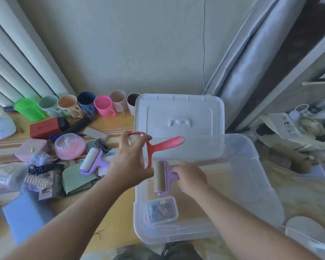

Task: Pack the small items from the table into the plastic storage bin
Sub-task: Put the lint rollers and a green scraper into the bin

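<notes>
A clear plastic storage bin [248, 184] sits at the table's right edge, with its white lid [178, 111] lying behind it. My left hand [129, 158] grips the roll end of a red lint roller [165, 145] over the bin's left rim. My right hand [190, 176] holds the handle of a purple lint roller [162, 177] with a bare cardboard core, inside the bin. A small clear box of coloured pins [162, 210] lies on the bin's floor. Another purple lint roller [93, 160] rests on the table among loose items.
A row of coloured cups [85, 105] and a green pitcher [28, 108] line the wall. A red box [47, 127], pink round container [70, 146], pink case [31, 149], green cards [77, 178] and a blue notebook [24, 216] crowd the table's left. Clutter lies on the floor at right.
</notes>
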`<state>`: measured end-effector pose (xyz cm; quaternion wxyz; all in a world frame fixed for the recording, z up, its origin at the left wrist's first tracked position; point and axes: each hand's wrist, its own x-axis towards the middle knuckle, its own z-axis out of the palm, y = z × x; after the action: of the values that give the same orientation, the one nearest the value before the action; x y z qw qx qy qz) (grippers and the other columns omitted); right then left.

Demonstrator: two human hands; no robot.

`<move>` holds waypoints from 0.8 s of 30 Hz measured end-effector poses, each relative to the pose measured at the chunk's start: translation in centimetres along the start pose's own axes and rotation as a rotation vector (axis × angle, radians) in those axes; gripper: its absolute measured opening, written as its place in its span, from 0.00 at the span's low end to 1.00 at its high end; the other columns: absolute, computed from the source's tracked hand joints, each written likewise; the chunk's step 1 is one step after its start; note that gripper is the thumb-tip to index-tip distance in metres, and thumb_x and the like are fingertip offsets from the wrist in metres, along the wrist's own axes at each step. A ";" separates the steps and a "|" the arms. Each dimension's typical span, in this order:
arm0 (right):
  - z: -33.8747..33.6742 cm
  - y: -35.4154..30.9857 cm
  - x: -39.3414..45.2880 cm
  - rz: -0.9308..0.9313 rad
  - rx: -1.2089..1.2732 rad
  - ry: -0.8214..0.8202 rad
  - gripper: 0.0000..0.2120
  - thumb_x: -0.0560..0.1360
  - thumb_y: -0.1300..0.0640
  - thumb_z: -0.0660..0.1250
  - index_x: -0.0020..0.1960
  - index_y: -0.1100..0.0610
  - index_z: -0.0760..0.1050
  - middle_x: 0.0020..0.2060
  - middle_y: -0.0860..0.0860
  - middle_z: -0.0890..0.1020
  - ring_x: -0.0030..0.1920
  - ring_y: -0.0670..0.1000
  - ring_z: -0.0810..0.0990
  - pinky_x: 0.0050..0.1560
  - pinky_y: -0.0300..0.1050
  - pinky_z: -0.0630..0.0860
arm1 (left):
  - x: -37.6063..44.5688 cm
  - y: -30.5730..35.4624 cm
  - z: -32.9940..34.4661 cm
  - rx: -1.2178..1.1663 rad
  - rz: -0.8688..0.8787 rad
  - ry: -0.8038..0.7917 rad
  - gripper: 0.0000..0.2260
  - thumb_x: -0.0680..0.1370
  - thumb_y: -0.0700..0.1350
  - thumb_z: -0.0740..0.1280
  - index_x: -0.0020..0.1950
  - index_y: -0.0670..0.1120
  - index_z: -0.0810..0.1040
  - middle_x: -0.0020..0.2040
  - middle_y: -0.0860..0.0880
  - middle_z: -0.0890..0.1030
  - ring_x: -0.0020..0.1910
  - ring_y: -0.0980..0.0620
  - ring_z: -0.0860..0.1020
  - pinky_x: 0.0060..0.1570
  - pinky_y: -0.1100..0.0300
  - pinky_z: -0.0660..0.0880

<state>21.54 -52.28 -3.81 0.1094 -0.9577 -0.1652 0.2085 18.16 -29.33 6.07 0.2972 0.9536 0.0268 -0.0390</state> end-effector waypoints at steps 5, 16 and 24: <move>4.9 -0.9 3.8 -0.060 -0.172 -0.105 0.06 0.80 0.54 0.65 0.51 0.52 0.81 0.47 0.52 0.80 0.52 0.58 0.82 0.52 0.49 0.79 | -1.4 0.7 2.1 0.244 0.091 0.027 0.42 0.62 0.56 0.74 0.75 0.62 0.64 0.73 0.46 0.62 0.72 0.42 0.62 0.65 0.47 0.69; -2.3 6.1 0.9 -0.001 0.503 0.006 0.08 0.79 0.54 0.69 0.42 0.45 0.81 0.35 0.38 0.81 0.39 0.39 0.79 0.45 0.42 0.75 | -0.7 0.5 5.3 0.513 0.227 -0.098 0.46 0.61 0.60 0.71 0.79 0.54 0.63 0.68 0.41 0.70 0.71 0.35 0.64 0.74 0.37 0.60; -5.2 4.0 -1.4 -0.272 0.049 -0.092 0.05 0.76 0.47 0.71 0.45 0.46 0.77 0.41 0.41 0.79 0.51 0.53 0.80 0.48 0.51 0.78 | 0.0 2.1 9.7 0.604 0.174 -0.220 0.58 0.60 0.72 0.70 0.82 0.56 0.46 0.72 0.42 0.67 0.74 0.37 0.59 0.77 0.39 0.48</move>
<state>23.67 -57.21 0.27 0.1522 -0.9130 -0.2932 0.2395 17.77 -36.63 -0.71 0.0046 0.9875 -0.0997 -0.1223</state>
